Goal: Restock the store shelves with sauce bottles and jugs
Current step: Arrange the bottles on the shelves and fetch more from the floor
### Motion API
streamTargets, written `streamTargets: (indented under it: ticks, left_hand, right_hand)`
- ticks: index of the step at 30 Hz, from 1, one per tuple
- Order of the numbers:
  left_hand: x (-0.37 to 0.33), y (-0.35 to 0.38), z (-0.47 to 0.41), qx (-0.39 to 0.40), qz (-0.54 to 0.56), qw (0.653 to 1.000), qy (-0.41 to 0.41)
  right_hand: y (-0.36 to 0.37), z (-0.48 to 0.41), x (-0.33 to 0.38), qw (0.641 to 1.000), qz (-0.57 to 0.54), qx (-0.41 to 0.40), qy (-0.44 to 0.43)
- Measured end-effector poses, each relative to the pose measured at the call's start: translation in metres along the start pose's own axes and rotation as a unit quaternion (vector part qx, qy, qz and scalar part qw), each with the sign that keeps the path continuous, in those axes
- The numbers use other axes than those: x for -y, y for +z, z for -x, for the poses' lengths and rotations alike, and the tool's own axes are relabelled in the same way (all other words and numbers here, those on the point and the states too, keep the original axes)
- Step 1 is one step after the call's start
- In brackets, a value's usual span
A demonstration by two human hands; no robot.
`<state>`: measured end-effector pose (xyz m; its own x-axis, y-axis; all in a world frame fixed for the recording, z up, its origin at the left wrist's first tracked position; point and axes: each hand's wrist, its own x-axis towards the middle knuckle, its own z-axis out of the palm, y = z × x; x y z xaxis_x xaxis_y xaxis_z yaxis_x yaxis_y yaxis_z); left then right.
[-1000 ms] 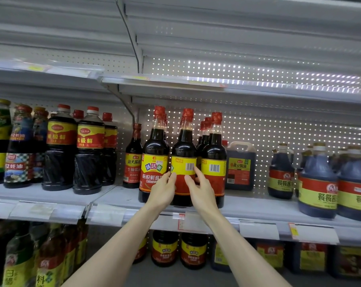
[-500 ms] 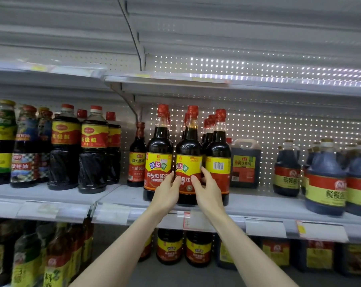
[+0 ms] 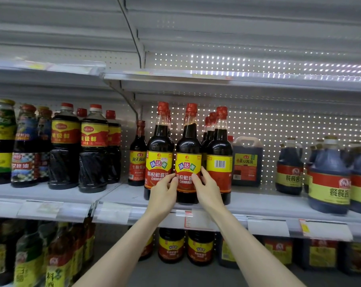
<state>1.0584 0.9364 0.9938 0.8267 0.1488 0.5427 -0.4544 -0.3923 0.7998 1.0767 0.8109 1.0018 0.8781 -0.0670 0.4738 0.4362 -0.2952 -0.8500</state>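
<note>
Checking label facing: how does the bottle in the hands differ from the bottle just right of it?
The held bottle shows its front label; the right bottle shows its barcode. The left hand and right hand hold the held bottle; the right bottle stands ungripped. Both: upright, red caps, dark sauce, same shelf.

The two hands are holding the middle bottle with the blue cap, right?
No, the cap is red, not blue. The head view shows the left hand and right hand holding the middle bottle.
</note>
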Motion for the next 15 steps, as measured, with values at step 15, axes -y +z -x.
streamTargets:
  ticks: [15]
  left_hand:
    - [0.0058,0.004,0.0009,-0.012,0.006,1.0,-0.011]
  right_hand:
    - [0.002,0.0071,-0.004,0.997,0.036,-0.063,-0.041]
